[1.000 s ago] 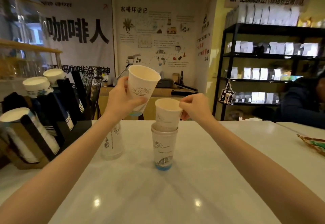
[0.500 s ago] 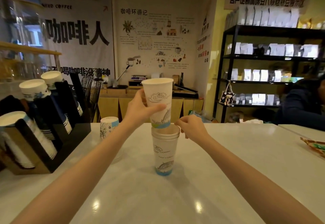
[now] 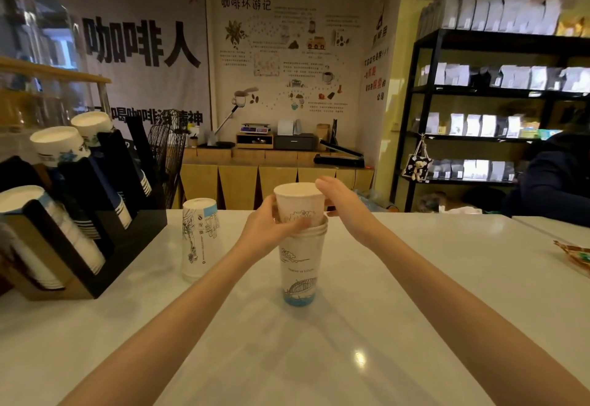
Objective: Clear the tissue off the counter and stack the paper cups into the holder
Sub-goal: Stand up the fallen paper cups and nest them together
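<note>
Compared with half a second ago: top paper cup (image 3: 298, 203), then held clear above the stack, now lowered partway into the nested cups (image 3: 301, 265) standing upright on the white bench (image 3: 415, 278). Left hand (image 3: 271, 225) gripping the top cup at its lower wall, fingers (image 3: 295, 224) wrapped across the front just above the stack's rim. Right hand (image 3: 343, 203), earlier pinching the stack's rim, now raised beside the top cup's rim; fingers loosely curled, apparently touching the rim on its right side, no firm hold visible.

Inverted cup (image 3: 199, 241) standing rim-down on the bench left of the stack, near but apart from it, position unchanged. Black cup holder (image 3: 127, 239) at the bench's left edge, slanted slots loaded with stacked cups, bases pointing up and toward the camera. No tissue identified with certainty on the bench.

Writing legible: "Statue of Liberty" on the outer nested cup, above a bridge drawing and blue base band. Wall banner (image 3: 140, 41) reading "咖啡人", with "COFFEE" above it, partly cut off. Poster (image 3: 287, 54) headed "咖啡环游记"; small text unreadable. Sign above the black shelf unit (image 3: 498, 93) too blurred to read reliably. Shelf stocked with rows of white bags.
</note>
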Demonstrator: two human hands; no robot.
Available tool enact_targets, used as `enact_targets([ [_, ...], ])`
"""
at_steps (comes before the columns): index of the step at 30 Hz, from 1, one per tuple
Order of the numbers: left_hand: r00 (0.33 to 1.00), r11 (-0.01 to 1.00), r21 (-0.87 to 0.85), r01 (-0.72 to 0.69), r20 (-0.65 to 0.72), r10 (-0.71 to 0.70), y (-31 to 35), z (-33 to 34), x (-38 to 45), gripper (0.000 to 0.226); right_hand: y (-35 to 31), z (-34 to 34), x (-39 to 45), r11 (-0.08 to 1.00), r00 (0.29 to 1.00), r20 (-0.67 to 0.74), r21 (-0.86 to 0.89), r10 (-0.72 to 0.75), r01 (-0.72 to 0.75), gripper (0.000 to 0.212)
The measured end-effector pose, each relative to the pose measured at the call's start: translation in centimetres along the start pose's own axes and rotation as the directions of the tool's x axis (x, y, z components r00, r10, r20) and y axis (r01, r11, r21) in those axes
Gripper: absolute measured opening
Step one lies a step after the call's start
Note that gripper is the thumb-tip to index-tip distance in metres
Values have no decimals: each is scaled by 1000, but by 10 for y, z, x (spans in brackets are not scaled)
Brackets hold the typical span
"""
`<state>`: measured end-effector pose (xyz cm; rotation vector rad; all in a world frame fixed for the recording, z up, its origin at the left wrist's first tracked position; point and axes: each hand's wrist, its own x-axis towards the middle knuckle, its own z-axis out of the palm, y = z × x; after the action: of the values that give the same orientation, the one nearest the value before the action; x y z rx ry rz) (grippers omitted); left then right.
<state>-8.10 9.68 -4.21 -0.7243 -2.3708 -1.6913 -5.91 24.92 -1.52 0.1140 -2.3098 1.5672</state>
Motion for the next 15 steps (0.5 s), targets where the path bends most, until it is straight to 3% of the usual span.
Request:
enact_targets([
  [3, 1000, 1000, 16, 12, 8, -12, -6, 5, -7, 75, 11, 6, -6, 999, 999, 37, -7, 41, -40, 63],
  [7, 998, 996, 64, 62, 23, -64, -13, 8, -12, 95, 28, 11, -11, 997, 997, 41, -44, 58, -56, 61],
  [12, 998, 998, 52, 44, 39, -46, -16, 10, -15, 97, 30, 14, -17, 997, 996, 48, -2, 73, -73, 70],
  [15, 997, 998, 44, 39, 64, -42, -20, 10, -14, 97, 32, 13, -17, 996, 993, 89, 36, 82, -85, 57],
])
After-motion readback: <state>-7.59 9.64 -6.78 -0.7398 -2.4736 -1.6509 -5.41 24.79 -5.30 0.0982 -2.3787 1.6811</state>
